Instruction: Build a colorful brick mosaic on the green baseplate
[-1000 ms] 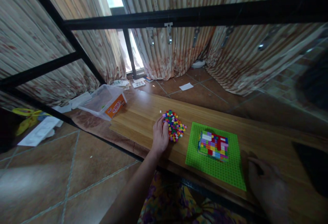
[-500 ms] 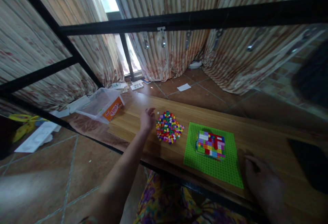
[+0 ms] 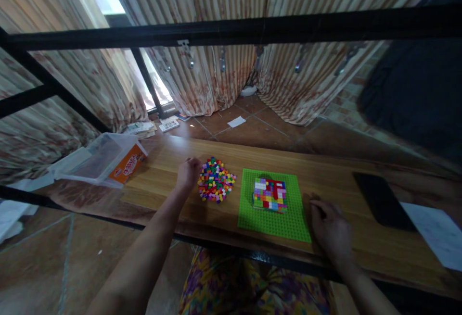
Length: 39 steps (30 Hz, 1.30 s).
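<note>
My left hand (image 3: 188, 173) is at the left edge of a pile of small coloured toy bricks (image 3: 217, 182). Its fingers are curled in, and anything inside them is hidden. To the right of the pile lies a green studded baseplate (image 3: 249, 219). On it stands a low, roughly rectangular block built from many coloured bricks (image 3: 270, 194), with red and white pieces on top. My right hand (image 3: 330, 226) rests on the table just past the baseplate's right edge. Its fingers are bent toward the thumb, and I cannot see whether they hold anything.
A clear plastic box (image 3: 104, 156) with an orange label is at the left end of the wooden table (image 3: 224, 228). A black flat object (image 3: 382, 202) and a white sheet (image 3: 435, 233) lie at the right. A dark metal bar (image 3: 231, 31) crosses beyond the table.
The view has swung to the right, bringing the white sheet in. My left hand's fingers have curled in beside the pile. My right hand stays near the baseplate, which has not visibly changed.
</note>
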Each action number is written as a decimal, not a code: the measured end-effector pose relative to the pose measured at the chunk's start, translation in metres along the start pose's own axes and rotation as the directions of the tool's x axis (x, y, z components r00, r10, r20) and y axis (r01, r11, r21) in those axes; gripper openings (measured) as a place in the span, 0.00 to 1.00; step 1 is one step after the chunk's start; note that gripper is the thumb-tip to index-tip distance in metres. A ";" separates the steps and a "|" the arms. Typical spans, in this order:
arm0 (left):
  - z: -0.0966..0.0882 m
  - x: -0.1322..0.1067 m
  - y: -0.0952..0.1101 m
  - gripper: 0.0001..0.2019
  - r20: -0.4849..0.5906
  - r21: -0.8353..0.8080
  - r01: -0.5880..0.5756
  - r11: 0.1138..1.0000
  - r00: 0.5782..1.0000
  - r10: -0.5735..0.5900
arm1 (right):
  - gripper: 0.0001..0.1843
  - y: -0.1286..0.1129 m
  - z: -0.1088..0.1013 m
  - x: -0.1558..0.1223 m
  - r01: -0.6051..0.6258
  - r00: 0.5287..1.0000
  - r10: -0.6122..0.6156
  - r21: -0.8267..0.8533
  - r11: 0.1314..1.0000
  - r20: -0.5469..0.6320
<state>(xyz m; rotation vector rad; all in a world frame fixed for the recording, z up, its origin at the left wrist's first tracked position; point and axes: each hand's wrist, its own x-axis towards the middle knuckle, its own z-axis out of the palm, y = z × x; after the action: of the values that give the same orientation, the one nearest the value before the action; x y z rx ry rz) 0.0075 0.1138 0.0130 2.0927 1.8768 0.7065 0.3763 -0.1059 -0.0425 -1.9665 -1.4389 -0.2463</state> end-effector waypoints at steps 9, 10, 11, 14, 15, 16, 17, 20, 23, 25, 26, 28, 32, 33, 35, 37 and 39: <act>0.015 -0.083 0.077 0.13 0.183 -0.769 0.221 0.600 0.975 -0.124 | 0.16 -0.006 -0.001 0.002 -0.055 0.998 0.053 0.066 0.996 0.028; 0.018 -0.091 0.088 0.12 0.226 -0.814 0.254 0.522 0.967 -0.118 | 0.16 -0.006 -0.001 0.003 -0.057 0.998 0.055 0.072 0.996 0.029; 0.020 -0.099 0.099 0.11 0.257 -0.851 0.285 0.441 0.959 -0.124 | 0.16 -0.006 -0.001 0.003 -0.058 0.998 0.056 0.075 0.995 0.028; 0.021 -0.111 0.126 0.10 0.411 -0.882 0.429 0.195 0.903 -0.126 | 0.16 -0.006 -0.001 0.003 -0.053 0.998 0.052 0.074 0.996 0.023; 0.020 -0.112 0.133 0.10 0.461 -0.873 0.474 0.119 0.879 -0.124 | 0.16 -0.005 -0.001 0.003 -0.051 0.999 0.049 0.073 0.996 0.023; 0.018 -0.113 0.139 0.10 0.503 -0.858 0.511 0.056 0.856 -0.118 | 0.16 -0.005 -0.001 0.003 -0.050 0.999 0.049 0.074 0.996 0.021; 0.017 -0.113 0.143 0.10 0.537 -0.841 0.541 0.007 0.837 -0.109 | 0.16 -0.005 -0.001 0.003 -0.053 0.998 0.051 0.076 0.996 0.019; 0.013 -0.112 0.151 0.10 0.586 -0.810 0.582 -0.069 0.806 -0.082 | 0.16 -0.005 0.000 0.003 -0.063 0.998 0.061 0.086 0.994 0.026; 0.013 -0.112 0.155 0.08 0.576 -0.816 0.569 -0.101 0.814 -0.073 | 0.16 -0.004 0.001 0.002 -0.063 0.998 0.061 0.091 0.994 0.025; 0.012 -0.112 0.157 0.06 0.565 -0.823 0.557 -0.111 0.822 -0.072 | 0.16 -0.004 0.002 0.002 -0.063 0.998 0.062 0.090 0.994 0.018; 0.012 -0.112 0.158 0.06 0.564 -0.824 0.555 -0.110 0.823 -0.069 | 0.16 -0.004 0.002 0.002 -0.063 0.998 0.062 0.089 0.994 0.017; 0.012 -0.112 0.159 0.06 0.563 -0.825 0.557 -0.094 0.825 -0.057 | 0.16 -0.004 0.002 0.002 -0.063 0.998 0.061 0.089 0.994 0.021; 0.014 -0.113 0.157 0.09 0.532 -0.846 0.532 0.028 0.846 -0.028 | 0.16 -0.004 0.000 0.002 -0.069 0.997 0.067 0.097 0.993 0.024; 0.016 -0.113 0.155 0.09 0.513 -0.854 0.513 0.085 0.858 -0.020 | 0.16 -0.005 0.000 0.002 -0.072 0.997 0.070 0.098 0.993 0.025; 0.022 -0.112 0.151 0.07 0.463 -0.862 0.452 0.231 0.886 -0.006 | 0.16 -0.005 0.000 0.002 -0.079 0.997 0.077 0.100 0.992 0.027; 0.027 -0.110 0.147 0.06 0.387 -0.843 0.348 0.409 0.922 0.014 | 0.16 -0.005 0.000 0.002 -0.084 0.996 0.081 0.101 0.991 0.032; 0.030 -0.108 0.144 0.07 0.294 -0.797 0.214 0.565 0.954 0.053 | 0.16 -0.005 0.000 0.002 -0.083 0.996 0.079 0.103 0.991 0.038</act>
<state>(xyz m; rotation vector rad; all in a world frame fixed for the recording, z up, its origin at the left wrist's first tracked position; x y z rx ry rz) 0.1407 -0.0089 0.0363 1.3638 1.1028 0.9521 0.3726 -0.1037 -0.0392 -1.9467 -1.3617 -0.0995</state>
